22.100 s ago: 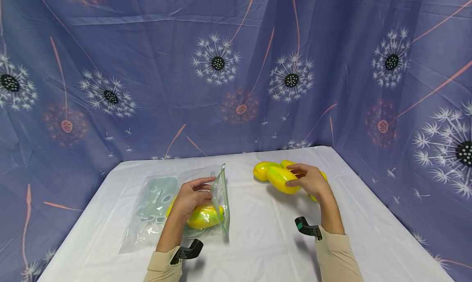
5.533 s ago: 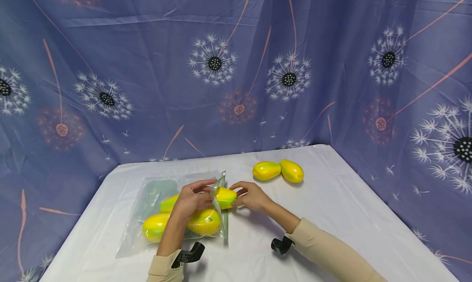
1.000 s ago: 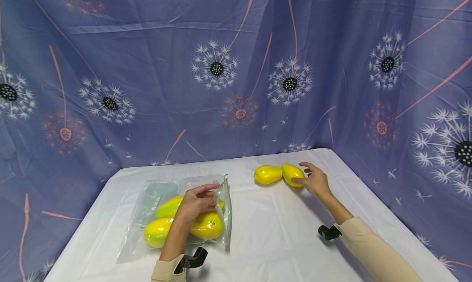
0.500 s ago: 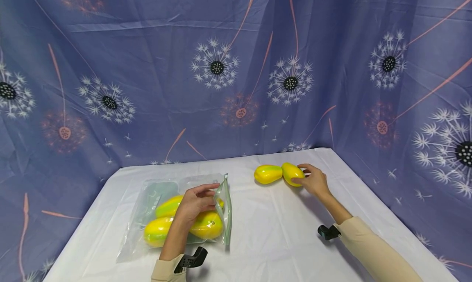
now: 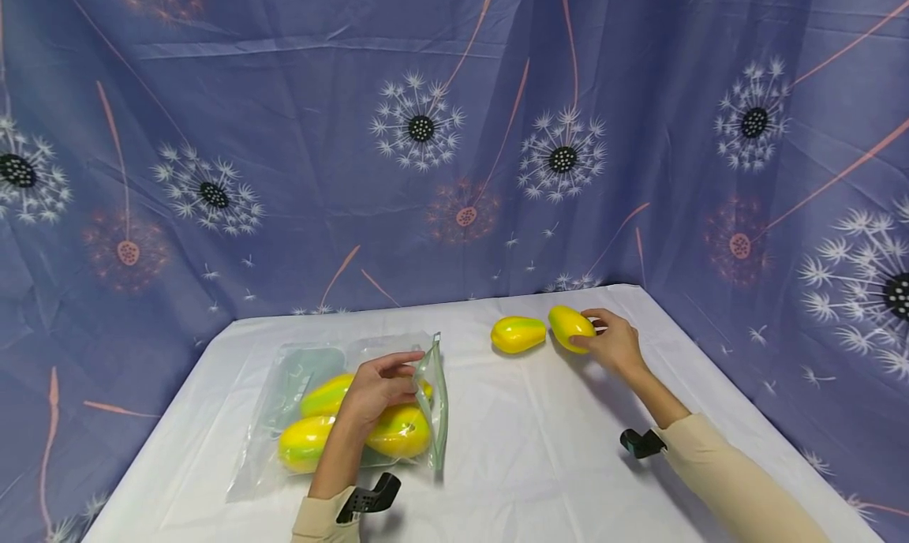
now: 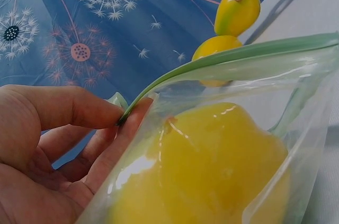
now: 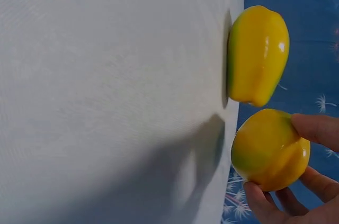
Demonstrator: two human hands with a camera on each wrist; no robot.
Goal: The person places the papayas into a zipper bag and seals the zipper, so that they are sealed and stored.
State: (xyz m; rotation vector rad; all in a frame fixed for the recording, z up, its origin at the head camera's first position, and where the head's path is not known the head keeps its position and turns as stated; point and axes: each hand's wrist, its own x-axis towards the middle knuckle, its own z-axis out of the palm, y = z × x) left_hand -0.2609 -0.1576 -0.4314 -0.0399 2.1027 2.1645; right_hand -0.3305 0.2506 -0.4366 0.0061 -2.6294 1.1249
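Note:
My left hand [image 5: 376, 393] pinches the green zip edge [image 6: 238, 53] of a clear plastic zip bag [image 5: 248, 468] between thumb and fingers, the mouth facing right. Inside the bag lie several shiny yellow-green papayas [image 5: 402, 434], partly hidden behind that hand. At the back right, my right hand [image 5: 618, 344] grips another papaya [image 5: 566, 326] with the thumb on one side and fingers on the other. In the right wrist view this papaya [image 7: 270, 150] has its shadow set apart from it, off the white cloth.
One loose papaya [image 5: 517, 335] lies on the white tablecloth [image 5: 525, 448], just left of the held one. A blue curtain [image 5: 298, 172] with dandelion prints hangs behind the table. The bag has a pale green printed panel [image 5: 308, 369].
Over the last half second my right hand has lifted its papaya slightly up and right, parting it from its neighbour. Earlier, other papayas went into the bag; my left hand stays at its edge.

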